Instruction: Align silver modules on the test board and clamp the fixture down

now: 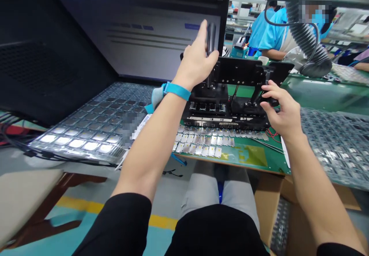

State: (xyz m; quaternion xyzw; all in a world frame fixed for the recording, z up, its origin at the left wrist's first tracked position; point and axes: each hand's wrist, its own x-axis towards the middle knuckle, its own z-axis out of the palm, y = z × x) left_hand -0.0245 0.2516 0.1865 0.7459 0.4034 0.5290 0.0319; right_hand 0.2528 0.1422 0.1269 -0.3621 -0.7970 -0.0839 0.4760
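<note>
A black test fixture (227, 112) with a raised black plate stands on the green bench, several small square parts seated in its left half. My left hand (197, 58), with a blue strap (177, 90) at the wrist, is at the fixture's upright left handle (211, 37), index finger pointing up and thumb apart; it does not grip the handle. My right hand (281, 108) is beside the fixture's right lever (269, 77), fingers curved and apart. Rows of small silvery parts (198, 140) lie along the bench in front of the fixture.
A monitor (138, 33) stands behind my left arm. Clear trays of parts (95, 121) lie at left, another tray (340, 144) at right. Tweezers (266, 144) are near the front edge. A grey flexible duct (305, 33) hangs at upper right; people in blue work behind.
</note>
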